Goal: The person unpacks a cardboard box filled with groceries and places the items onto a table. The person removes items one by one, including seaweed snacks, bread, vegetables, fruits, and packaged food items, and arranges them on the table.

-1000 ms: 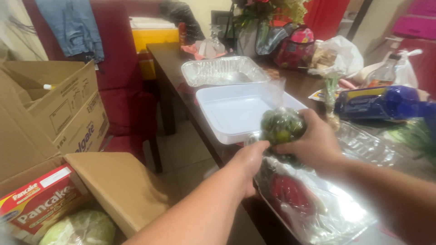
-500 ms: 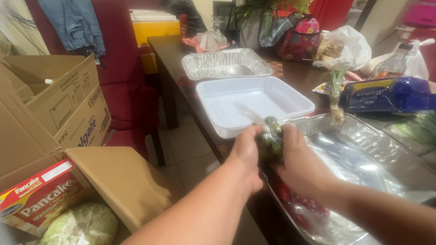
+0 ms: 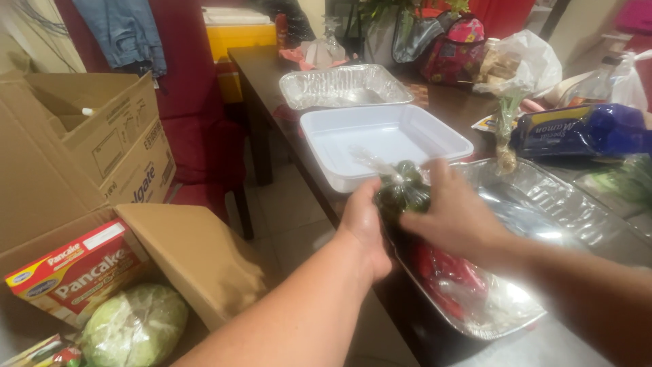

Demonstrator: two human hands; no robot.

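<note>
Both hands, left hand [image 3: 365, 221] and right hand [image 3: 454, 216], clench a thin clear plastic bag of dark green peppers [image 3: 403, 191], likely light, slippery and soft, best gripped at its twisted neck at eleven o'clock.

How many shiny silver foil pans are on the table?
2. One foil pan sits empty at the far end, behind the white tray. The other foil pan is nearest, under both hands, holding bagged red things. More may be hidden off-frame.

Bag of peppers [image 3: 402, 192] between both hands, over foil tray [image 3: 543, 204], behind it plastic tray [image 3: 387, 139].
</note>
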